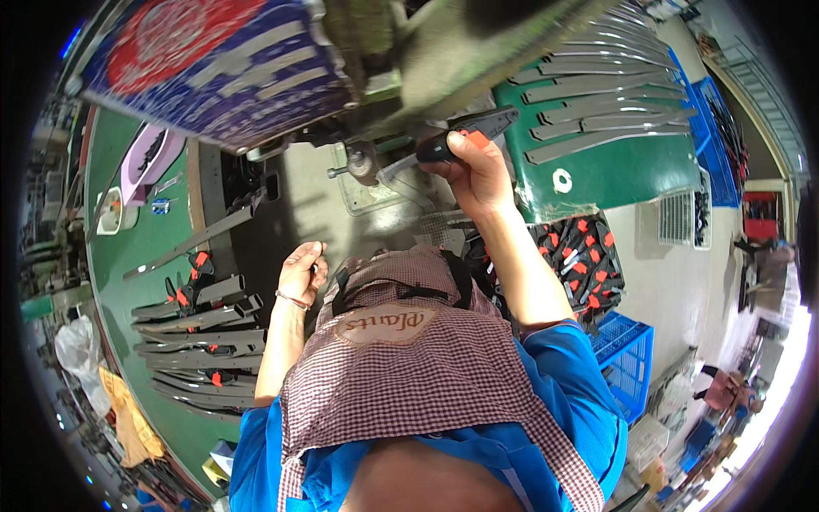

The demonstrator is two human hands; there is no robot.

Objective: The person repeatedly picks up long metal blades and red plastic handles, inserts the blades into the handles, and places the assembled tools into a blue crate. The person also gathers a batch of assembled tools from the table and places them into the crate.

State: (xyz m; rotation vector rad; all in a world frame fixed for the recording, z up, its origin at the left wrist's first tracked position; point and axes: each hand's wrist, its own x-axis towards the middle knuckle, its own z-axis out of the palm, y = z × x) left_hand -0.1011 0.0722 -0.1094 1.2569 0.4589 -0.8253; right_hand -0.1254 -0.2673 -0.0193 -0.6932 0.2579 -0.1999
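Note:
My right hand (477,169) grips a black plastic part with a red-orange piece (475,139), raised beside the machine head. A dark perforated bracket (499,121) extends from behind it towards the green table at the right. My left hand (304,272) is at the left of my checked apron, its fingers curled; whether it holds something small cannot be told. On the green table at the left, long grey metal bars (205,349) lie in a row, several with black-and-red parts (216,379) on them. More grey curved bars (608,115) lie on the green table at the right.
A large machine with a scratched blue sign (224,77) stands in front. A pile of black-and-red parts (585,262) lies at my right, near a blue plastic crate (624,365). A pink bin (150,160) and a white basket (681,214) stand farther out. Other people are at the far right.

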